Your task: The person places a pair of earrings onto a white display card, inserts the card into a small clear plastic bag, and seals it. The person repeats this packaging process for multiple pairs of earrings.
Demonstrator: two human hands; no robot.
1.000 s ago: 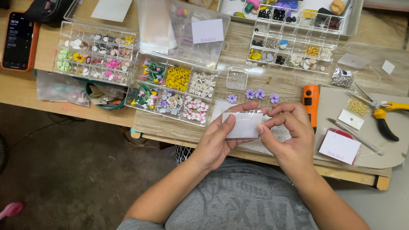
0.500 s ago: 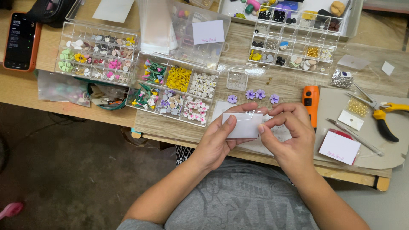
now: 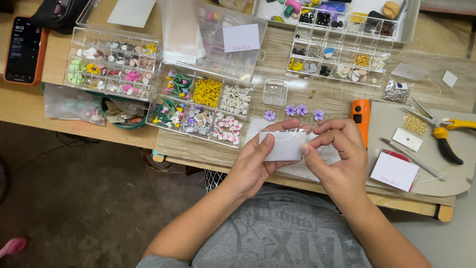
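While the left hand (image 3: 253, 164) pinches a small white card in a clear sleeve (image 3: 282, 145) above the table edge (image 3: 198, 149), the right hand (image 3: 337, 154) closes fingertips on its right end, steadying it. Purple flower pieces (image 3: 296, 110) lie just beyond, within reach.

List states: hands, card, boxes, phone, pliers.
left hand: gripping white card
right hand: pinching card's right edge
white card: held above table, in clear sleeve
bead boxes: lids open
phone: screen lit, lying flat
yellow pliers: lying on table, untouched
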